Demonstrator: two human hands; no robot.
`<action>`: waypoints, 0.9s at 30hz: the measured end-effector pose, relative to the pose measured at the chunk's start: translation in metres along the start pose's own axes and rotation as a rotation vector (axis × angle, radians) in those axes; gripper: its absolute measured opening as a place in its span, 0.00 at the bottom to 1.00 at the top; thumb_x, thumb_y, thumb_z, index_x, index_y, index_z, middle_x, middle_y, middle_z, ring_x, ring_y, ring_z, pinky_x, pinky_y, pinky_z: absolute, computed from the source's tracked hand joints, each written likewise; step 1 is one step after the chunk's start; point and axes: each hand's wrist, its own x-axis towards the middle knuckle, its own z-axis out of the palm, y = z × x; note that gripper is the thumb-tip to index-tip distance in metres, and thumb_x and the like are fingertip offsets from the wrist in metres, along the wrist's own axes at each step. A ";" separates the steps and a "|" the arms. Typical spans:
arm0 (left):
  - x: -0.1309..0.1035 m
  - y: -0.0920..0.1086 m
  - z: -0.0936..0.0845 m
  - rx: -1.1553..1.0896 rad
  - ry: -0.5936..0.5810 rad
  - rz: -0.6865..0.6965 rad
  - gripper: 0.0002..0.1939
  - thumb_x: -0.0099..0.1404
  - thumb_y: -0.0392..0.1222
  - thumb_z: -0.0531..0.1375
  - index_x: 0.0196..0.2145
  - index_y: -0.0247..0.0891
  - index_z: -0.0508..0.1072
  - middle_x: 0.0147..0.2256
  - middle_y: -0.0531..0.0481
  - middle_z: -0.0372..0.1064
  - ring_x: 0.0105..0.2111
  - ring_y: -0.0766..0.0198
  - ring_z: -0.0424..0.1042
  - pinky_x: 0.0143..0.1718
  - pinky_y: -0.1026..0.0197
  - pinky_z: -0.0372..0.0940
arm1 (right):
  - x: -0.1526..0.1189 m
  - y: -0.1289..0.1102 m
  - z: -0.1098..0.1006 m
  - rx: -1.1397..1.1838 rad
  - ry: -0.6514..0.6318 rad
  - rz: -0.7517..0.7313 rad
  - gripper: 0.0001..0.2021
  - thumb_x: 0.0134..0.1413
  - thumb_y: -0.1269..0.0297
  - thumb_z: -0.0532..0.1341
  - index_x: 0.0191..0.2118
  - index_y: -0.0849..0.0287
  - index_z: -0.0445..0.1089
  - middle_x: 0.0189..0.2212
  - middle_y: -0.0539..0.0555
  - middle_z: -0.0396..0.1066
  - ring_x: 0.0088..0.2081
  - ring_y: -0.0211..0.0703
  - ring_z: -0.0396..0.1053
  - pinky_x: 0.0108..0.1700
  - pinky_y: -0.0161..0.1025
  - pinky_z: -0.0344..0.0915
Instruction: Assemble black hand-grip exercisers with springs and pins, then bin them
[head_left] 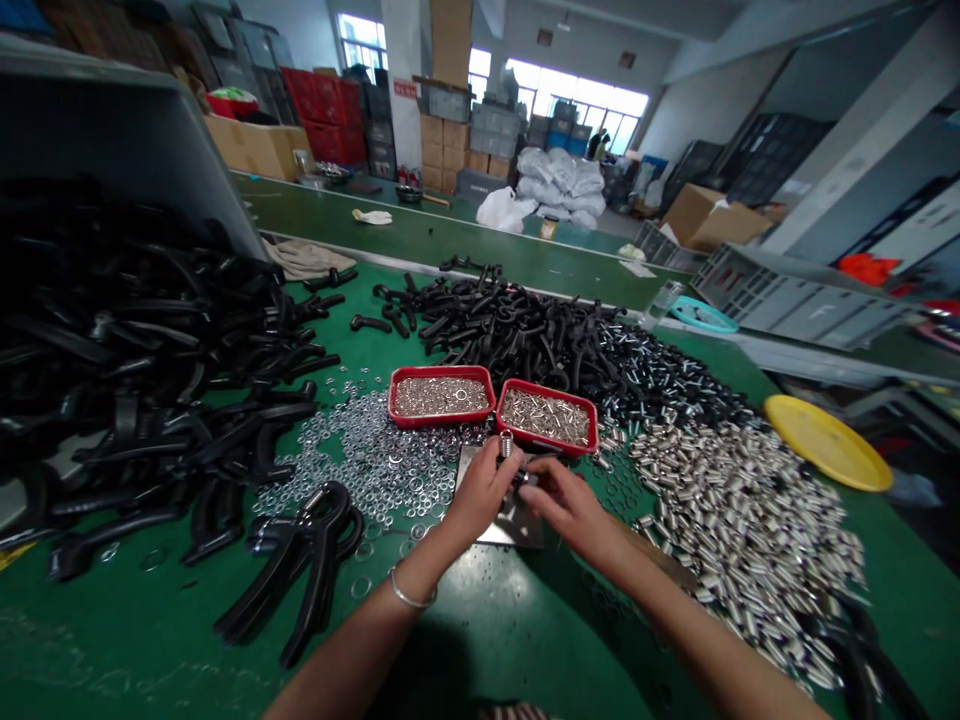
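My left hand (pixel 484 488) is closed, with a shiny ribbed metal cylinder (pixel 506 443), like a coil spring, standing up between thumb and fingers. Close beside it, the bent fingers of my right hand (pixel 570 505) meet at a small dark part with a metal end (pixel 525 479). Fingers hide most of that part, so its kind does not show. Both hands are over a flat metal plate (pixel 517 530). Just beyond them sit two red trays: the left tray (pixel 441 421) holds tiny metal pieces, the right tray (pixel 592 425) small pins.
Loose metal rings (pixel 352 450) spread left of the plate. Black handles (pixel 502 320) are heaped behind the trays, more (pixel 135 350) spill from a grey bin (pixel 150 110). Silvery cylinders (pixel 750 510) pile up at right, near a yellow lid (pixel 829 445). Assembled black clamps (pixel 300 560) lie front left.
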 end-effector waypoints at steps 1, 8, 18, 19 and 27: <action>0.000 -0.001 0.001 -0.019 0.011 -0.045 0.13 0.73 0.50 0.49 0.39 0.40 0.66 0.36 0.49 0.68 0.37 0.60 0.68 0.39 0.58 0.64 | -0.001 0.000 0.002 -0.061 0.118 -0.075 0.16 0.59 0.48 0.61 0.43 0.57 0.68 0.39 0.57 0.73 0.39 0.47 0.71 0.44 0.46 0.70; -0.008 -0.004 0.002 0.190 0.017 0.023 0.12 0.72 0.49 0.49 0.39 0.39 0.65 0.39 0.46 0.67 0.42 0.57 0.67 0.48 0.53 0.61 | -0.007 0.005 0.015 0.580 -0.052 0.272 0.17 0.64 0.46 0.56 0.36 0.55 0.58 0.27 0.48 0.67 0.21 0.35 0.61 0.23 0.36 0.63; 0.016 -0.012 -0.016 0.628 -0.421 0.047 0.08 0.68 0.41 0.50 0.34 0.39 0.66 0.37 0.46 0.65 0.41 0.55 0.68 0.47 0.54 0.63 | -0.036 0.063 -0.052 -0.900 0.152 -0.100 0.11 0.62 0.65 0.60 0.48 0.63 0.70 0.39 0.63 0.72 0.42 0.56 0.65 0.46 0.51 0.61; 0.018 -0.013 -0.011 0.687 -0.447 0.055 0.07 0.67 0.40 0.51 0.34 0.39 0.67 0.38 0.45 0.66 0.41 0.54 0.68 0.47 0.53 0.63 | -0.038 0.069 -0.056 -0.931 0.143 -0.108 0.13 0.62 0.64 0.60 0.50 0.63 0.69 0.37 0.62 0.72 0.41 0.55 0.65 0.45 0.49 0.61; 0.034 0.001 0.017 0.846 -0.350 0.196 0.08 0.65 0.45 0.59 0.40 0.39 0.72 0.42 0.44 0.69 0.46 0.51 0.67 0.50 0.50 0.61 | -0.068 0.088 -0.085 -0.800 0.240 -0.182 0.12 0.66 0.61 0.54 0.48 0.58 0.70 0.38 0.59 0.71 0.41 0.52 0.65 0.45 0.47 0.61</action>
